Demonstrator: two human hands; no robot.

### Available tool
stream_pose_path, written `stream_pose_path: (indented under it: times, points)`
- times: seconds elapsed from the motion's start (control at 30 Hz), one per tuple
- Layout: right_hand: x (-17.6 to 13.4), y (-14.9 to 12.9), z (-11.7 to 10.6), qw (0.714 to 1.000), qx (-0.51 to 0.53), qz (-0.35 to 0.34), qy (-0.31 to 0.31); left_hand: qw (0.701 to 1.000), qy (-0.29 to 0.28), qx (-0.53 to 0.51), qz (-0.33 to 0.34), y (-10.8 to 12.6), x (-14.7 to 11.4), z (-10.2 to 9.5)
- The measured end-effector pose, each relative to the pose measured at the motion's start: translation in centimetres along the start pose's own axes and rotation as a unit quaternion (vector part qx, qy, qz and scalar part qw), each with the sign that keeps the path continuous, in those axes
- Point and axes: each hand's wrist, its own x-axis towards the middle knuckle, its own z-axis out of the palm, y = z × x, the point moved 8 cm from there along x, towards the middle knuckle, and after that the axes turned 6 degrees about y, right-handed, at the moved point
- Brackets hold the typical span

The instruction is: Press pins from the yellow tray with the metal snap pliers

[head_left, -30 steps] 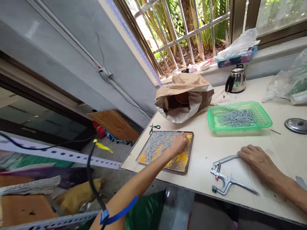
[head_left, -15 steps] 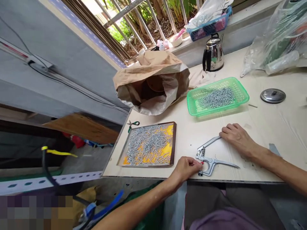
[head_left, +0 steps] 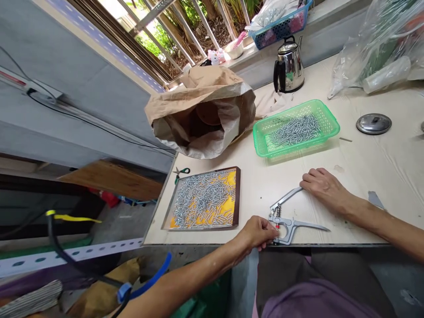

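While left hand (head_left: 256, 232) pinches — contents unclear — grey C-frame metal pliers (head_left: 294, 225) extend rightward from fingertips; right hand (head_left: 323, 185) curled on upper handle (head_left: 286, 197).

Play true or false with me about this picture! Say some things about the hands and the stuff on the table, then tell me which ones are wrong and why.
1. The right hand is at the end of a handle of the metal pliers. True.
2. The left hand is inside the green basket. False: the left hand is at the head end of the pliers.
3. The green basket has lots of small metal pieces in it. True.
4. The scissors are in the brown paper bag. False: the scissors lie on the table, by a corner of the tray.
5. The shiny kettle is standing upright. True.
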Motion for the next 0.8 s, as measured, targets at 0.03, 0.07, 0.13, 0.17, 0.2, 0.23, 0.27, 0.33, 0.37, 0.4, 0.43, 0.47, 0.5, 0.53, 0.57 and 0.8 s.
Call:
stream_pose_path:
  times: [0.03,0.07,0.13,0.17,0.2,0.23,0.27,0.33,0.37,0.4,0.43,0.47,0.5,0.53,0.57,0.8]
  points:
    - [-0.3,0.0,0.0,1.000,0.015,0.005,-0.007,1.000,-0.003,0.000,0.000,0.0,-0.1,0.1]
    - [-0.7,-0.1,-0.1,0.999,0.031,0.010,-0.011,1.000,-0.004,-0.003,0.000,0.0,-0.2,0.1]
    - [-1.7,-0.3,-0.3,0.998,0.060,0.019,-0.010,1.000,-0.005,-0.013,0.003,-0.1,-0.3,0.1]
    - [-2.4,-0.5,-0.5,0.997,0.069,0.022,-0.006,1.000,-0.006,-0.018,0.007,0.0,-0.3,0.1]
    - [-3.0,-0.7,-0.6,0.997,0.072,0.027,-0.001,1.000,-0.006,-0.022,0.011,0.0,-0.3,0.1]
    - [-3.6,-1.0,-0.7,0.997,0.072,0.032,0.004,1.000,-0.007,-0.024,0.016,0.0,-0.3,0.2]
    - [-4.1,-1.2,-0.7,0.997,0.070,0.037,0.006,1.000,-0.008,-0.023,0.020,0.0,-0.2,0.2]
    - [-4.9,-1.6,-0.7,0.997,0.065,0.046,0.006,0.999,-0.011,-0.020,0.027,0.0,-0.1,0.2]
    - [-5.1,-1.8,-0.6,0.997,0.061,0.048,0.007,0.999,-0.013,-0.017,0.031,0.0,0.0,0.3]
    - [-5.2,-2.0,-0.6,0.997,0.056,0.051,0.007,0.999,-0.014,-0.011,0.034,0.1,0.1,0.3]
    - [-5.3,-2.2,-0.6,0.997,0.051,0.052,0.009,0.999,-0.014,-0.004,0.036,0.0,0.1,0.3]
    - [-5.3,-2.3,-0.6,0.997,0.047,0.054,0.010,0.999,-0.014,0.008,0.036,0.0,0.0,0.3]
    - [-5.3,-2.5,-0.6,0.998,0.045,0.053,0.011,0.999,-0.012,0.027,0.036,-0.1,-0.1,0.2]
    - [-5.3,-2.7,-0.6,0.998,0.043,0.053,0.009,0.997,-0.003,0.055,0.044,-0.1,-0.3,0.1]
    - [-5.4,-2.9,-0.6,0.998,0.041,0.053,0.008,0.993,0.021,0.092,0.069,0.2,-0.6,-0.2]
    - [-6.1,-4.2,-0.5,0.997,0.043,0.071,-0.008,0.769,0.179,0.350,0.504,7.6,-5.0,2.6]
